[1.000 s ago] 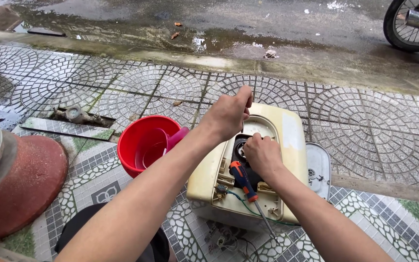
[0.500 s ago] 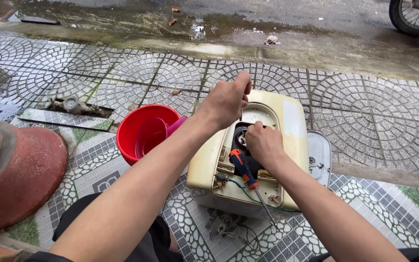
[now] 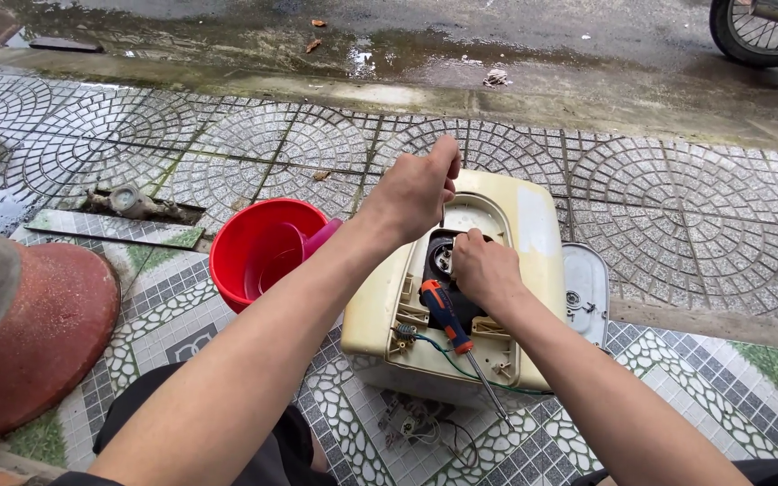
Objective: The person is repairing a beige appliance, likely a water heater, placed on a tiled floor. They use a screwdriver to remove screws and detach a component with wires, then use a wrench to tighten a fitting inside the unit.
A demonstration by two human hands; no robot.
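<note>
Right now, in the head view, you are working inside the dark opening of the cream appliance casing (image 3: 461,297) lying on the tiled ground. Your left hand (image 3: 418,191) is closed, pinching something thin above the opening; your right hand (image 3: 486,270) is curled down into it, grip unclear. Just below your right hand rests an orange-handled screwdriver (image 3: 450,326). Next probably calls for freeing the inner part carefully. Whatever your fingers hold is hidden.

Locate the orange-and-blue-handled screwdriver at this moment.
In the head view, the orange-and-blue-handled screwdriver lies on the open cream appliance casing, just below the right hand, its tip pointing toward the lower right.
</note>
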